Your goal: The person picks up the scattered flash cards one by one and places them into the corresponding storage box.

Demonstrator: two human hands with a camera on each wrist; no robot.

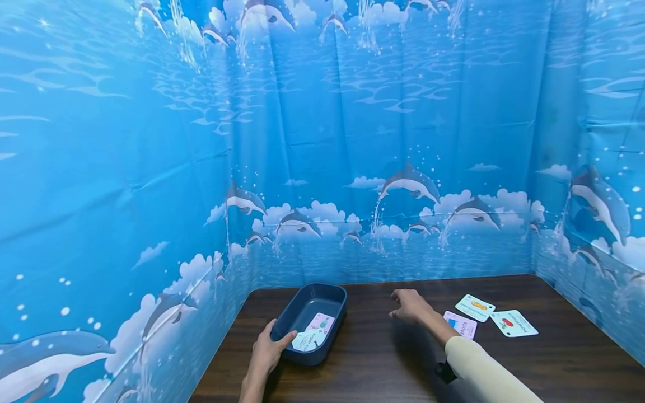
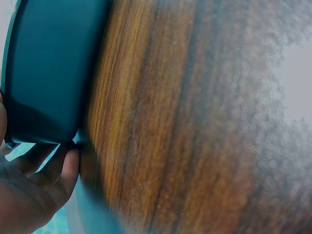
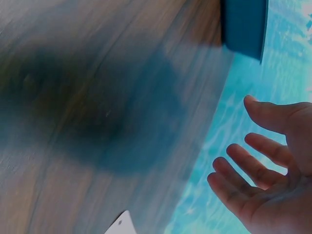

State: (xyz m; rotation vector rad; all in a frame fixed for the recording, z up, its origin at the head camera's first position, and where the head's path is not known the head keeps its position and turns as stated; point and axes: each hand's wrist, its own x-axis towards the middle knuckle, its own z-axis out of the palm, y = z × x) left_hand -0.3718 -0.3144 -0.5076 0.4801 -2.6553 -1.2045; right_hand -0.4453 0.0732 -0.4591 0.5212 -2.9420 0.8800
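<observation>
The table [image 1: 370, 336] is brown with dark stripy lines. A dark blue box [image 1: 313, 308] sits toward the left. On the right lie a pink card [image 1: 461, 326], a white card with a yellow picture [image 1: 475, 308] and a white card with a red picture [image 1: 514, 324]. The white ones might touch; it's hard to tell

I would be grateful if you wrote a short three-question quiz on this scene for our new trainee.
1. How many cards lie on the table, outside the tray?
2. True or false: the right hand is holding a card.
3. Which holds the tray?
A) the left hand
B) the right hand
C) neither hand

Key:
1. Three.
2. False; it is empty, above the table between the tray and those cards.
3. A; its thumb lies over the near rim.
</observation>
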